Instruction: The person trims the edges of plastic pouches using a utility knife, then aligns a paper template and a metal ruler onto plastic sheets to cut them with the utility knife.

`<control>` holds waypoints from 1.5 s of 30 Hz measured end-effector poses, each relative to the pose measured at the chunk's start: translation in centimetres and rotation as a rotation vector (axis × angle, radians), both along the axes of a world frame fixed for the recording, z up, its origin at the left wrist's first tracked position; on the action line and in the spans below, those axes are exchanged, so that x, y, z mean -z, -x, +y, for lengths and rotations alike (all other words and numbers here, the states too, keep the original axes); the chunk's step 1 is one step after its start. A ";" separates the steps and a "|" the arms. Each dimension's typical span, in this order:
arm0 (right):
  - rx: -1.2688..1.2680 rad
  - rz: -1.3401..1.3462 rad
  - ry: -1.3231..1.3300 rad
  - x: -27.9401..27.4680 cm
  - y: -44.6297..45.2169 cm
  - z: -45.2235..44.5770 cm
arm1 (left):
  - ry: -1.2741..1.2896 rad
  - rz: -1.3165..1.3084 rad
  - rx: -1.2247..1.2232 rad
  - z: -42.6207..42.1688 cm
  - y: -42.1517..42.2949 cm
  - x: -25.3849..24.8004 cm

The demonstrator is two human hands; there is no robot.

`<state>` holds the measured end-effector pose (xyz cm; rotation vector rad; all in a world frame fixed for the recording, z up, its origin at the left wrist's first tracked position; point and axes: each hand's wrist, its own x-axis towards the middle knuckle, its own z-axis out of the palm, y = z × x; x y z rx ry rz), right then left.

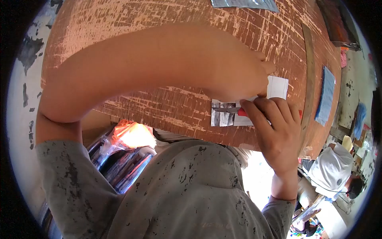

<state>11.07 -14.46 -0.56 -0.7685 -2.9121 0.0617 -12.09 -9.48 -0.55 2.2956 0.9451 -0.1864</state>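
My right hand [276, 123] is closed round a red-handled tool [241, 112]. Its thin metal blade points left over a dark grey-and-white patterned strip [223, 118]. That strip lies at the left end of a pale sheet [278, 87] marked with lines, on the worn brown board [171, 107]. My left hand [254, 77] rests on the sheet just above the tool, its fingers partly in view and spread towards the right. My left forearm crosses over the board and hides part of it.
A long wooden strip [308, 75] lies right of the sheet, with a blue folded piece [325, 95] beyond it. A clear plastic packet [246, 4] is at the top edge. At lower right, a person in a white shirt [332, 169] bends forward. Bagged items [123, 163] lie below the board.
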 end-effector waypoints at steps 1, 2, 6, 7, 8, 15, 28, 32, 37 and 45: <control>-0.003 0.000 0.003 0.0 0.1 0.0 | -0.010 -0.016 0.003 0.1 0.2 0.1; 0.017 0.004 0.008 0.0 0.1 -0.1 | -0.021 -0.031 0.003 0.2 0.3 0.3; 0.029 0.010 0.005 0.4 0.1 0.3 | -0.097 -0.127 0.025 0.4 0.9 1.2; 0.028 0.009 0.008 0.4 0.1 0.4 | -0.130 -0.160 0.036 0.3 1.1 1.5; 0.032 0.004 0.024 0.4 0.1 0.4 | -0.164 -0.194 0.055 0.3 1.4 1.7; 0.022 0.001 0.063 0.5 0.1 0.9 | -0.282 -0.305 0.119 0.3 1.8 2.5; 0.025 -0.003 0.104 0.7 0.2 0.9 | -0.212 -0.222 0.138 0.3 1.5 2.0; 0.032 -0.005 0.110 0.7 0.1 0.9 | -0.244 -0.253 0.137 0.3 1.5 2.7; 0.031 0.005 0.124 0.7 0.2 1.0 | -0.240 -0.268 0.131 0.3 1.6 2.4; 0.025 0.009 0.129 0.9 0.0 1.1 | -0.191 -0.283 0.108 0.3 1.4 2.3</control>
